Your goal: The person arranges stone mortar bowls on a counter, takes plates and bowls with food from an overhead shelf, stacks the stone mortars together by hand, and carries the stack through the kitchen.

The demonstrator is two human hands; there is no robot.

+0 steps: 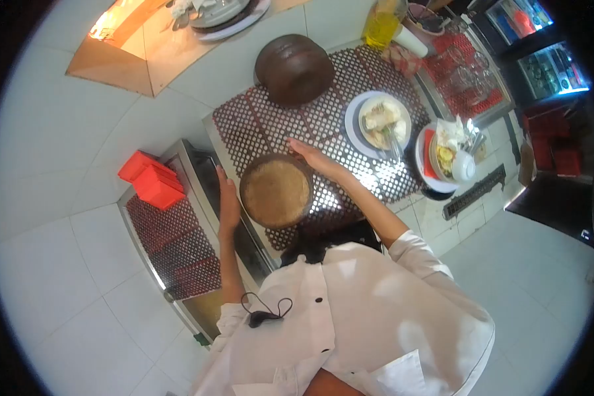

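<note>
A round brown dish with a dark rim and a tan, worn-looking face (pixel 276 191) sits on the perforated dark mat (pixel 350 191). To its left is my left hand (pixel 228 204), fingers stretched out along its side; whether the palm touches the rim I cannot tell. My right hand (pixel 312 159) lies at the dish's upper right edge, fingers straight and pointing toward the wall. Neither hand has its fingers wrapped round the dish. Beyond them, against the tiled wall, stands a stack of dark brown dishes (pixel 294 69).
A white plate with a used bowl (pixel 356 132) and cutlery stands right, beside another plate of leftovers and napkins (pixel 429 173). Yellow liquid fills a bottle (pixel 380 32) at the back. Glasses (pixel 468 72) stand on a red mat. Red containers (pixel 153 181) sit left, past a metal-edged gap.
</note>
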